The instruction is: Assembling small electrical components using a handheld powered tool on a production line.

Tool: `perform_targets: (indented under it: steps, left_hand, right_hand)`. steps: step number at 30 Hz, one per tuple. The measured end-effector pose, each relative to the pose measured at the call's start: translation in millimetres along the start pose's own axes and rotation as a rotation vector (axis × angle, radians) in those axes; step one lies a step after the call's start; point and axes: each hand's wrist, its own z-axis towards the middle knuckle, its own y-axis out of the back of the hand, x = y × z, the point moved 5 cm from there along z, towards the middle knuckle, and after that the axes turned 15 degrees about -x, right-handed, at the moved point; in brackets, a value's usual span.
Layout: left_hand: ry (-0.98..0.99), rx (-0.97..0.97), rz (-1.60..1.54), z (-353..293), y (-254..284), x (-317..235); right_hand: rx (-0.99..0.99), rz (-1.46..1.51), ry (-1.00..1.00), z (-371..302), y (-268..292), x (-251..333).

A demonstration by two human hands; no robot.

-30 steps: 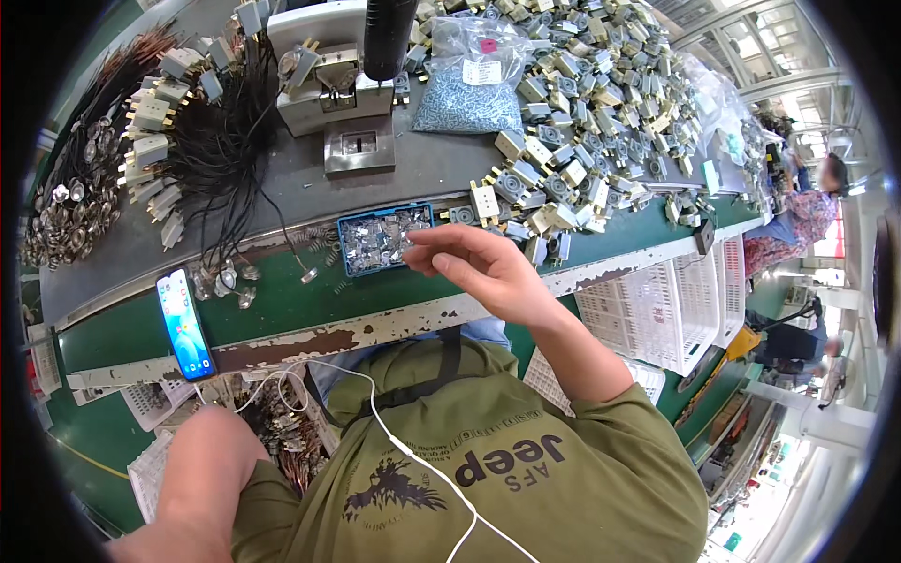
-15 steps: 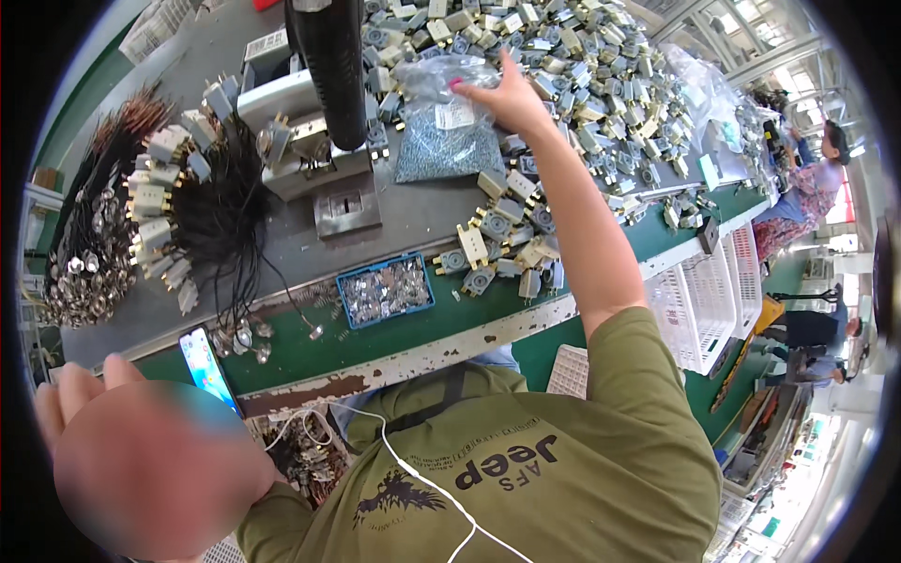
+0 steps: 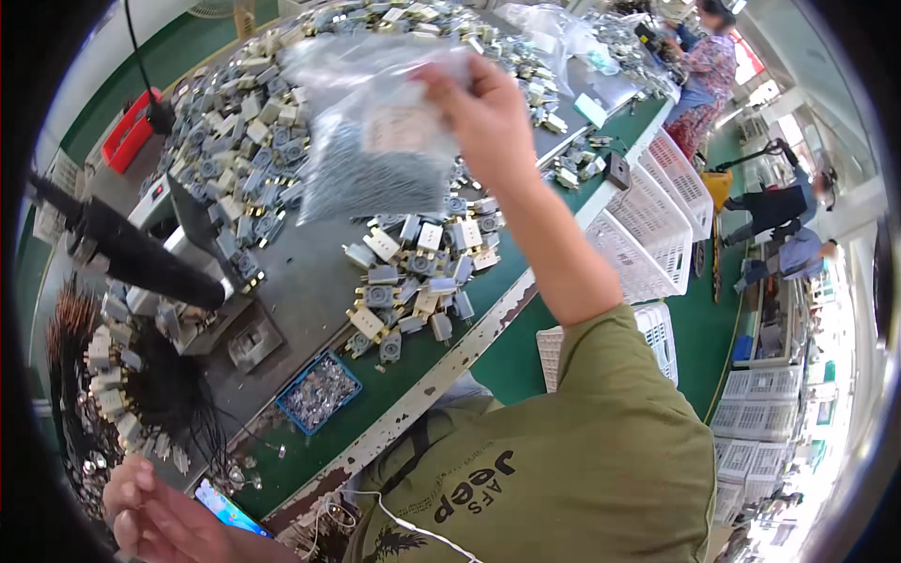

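The right hand (image 3: 488, 117), upper centre of the frame, has thumb and fingers pinched together on the upper right of a clear plastic bag (image 3: 375, 183). The bag spreads leftward and downward from that grip, its longer direction hard to tell through blur; small grey-blue pieces fill its lower part. The left hand (image 3: 155, 516), lower left and well apart from the bag, has its fingers loosely curled and apart, holding nothing visible. Below the bag, grey and cream plug-like parts (image 3: 427, 239) lie heaped on the surface (image 3: 305, 291); further down sits a blue tray (image 3: 336, 410) of small metal pieces. A phone (image 3: 228, 511) lies just beside the left hand.
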Motion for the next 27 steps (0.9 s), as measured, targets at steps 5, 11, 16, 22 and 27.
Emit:
perform_targets:
  steps: [5, 11, 16, 22, 27]
  left_hand:
    - [-0.014, 0.058, 0.202, -13, 2, 18]
    - [0.115, -0.041, 0.582, -33, 33, 24]
    - [0.219, -0.065, 0.719, -54, 77, 35]
    - [0.259, -0.049, 0.851, -61, 86, 20]
    - [0.192, -0.066, 0.881, -40, 71, 0]
  right_hand:
    - [-0.276, -0.044, 0.05, 66, 104, -24]
    - [-0.779, -0.272, 0.157, 181, 242, -99]
    - [-0.819, -0.405, 0.118, 261, 322, -183]
    - [-0.61, -0.212, -0.338, 224, 322, -270]
    - [-0.728, -0.658, 0.402, 185, 241, -220]
